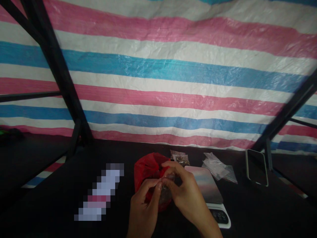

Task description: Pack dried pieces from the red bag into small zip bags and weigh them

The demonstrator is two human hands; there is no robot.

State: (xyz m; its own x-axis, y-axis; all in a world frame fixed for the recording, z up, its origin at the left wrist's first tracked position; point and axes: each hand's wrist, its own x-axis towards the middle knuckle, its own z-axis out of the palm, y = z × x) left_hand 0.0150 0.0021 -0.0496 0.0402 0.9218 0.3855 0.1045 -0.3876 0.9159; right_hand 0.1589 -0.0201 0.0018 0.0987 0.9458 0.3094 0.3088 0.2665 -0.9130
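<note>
My left hand and my right hand meet in front of a red plastic bag. Between them they pinch the top edge of a small clear plastic bag, its lower part hanging below my fingertips with darkish contents I cannot make out. Thumbs and forefingers of both hands are closed on it. Right of my right hand lies a digital scale with a shiny metal plate and a dark display. Behind that hand, a few small filled clear bags rest on the black table.
Several flat clear bags lie beyond the scale. A phone rests at the right. To the left is a blurred-out pale strip. Black metal posts rise on both sides before a striped plastic sheet.
</note>
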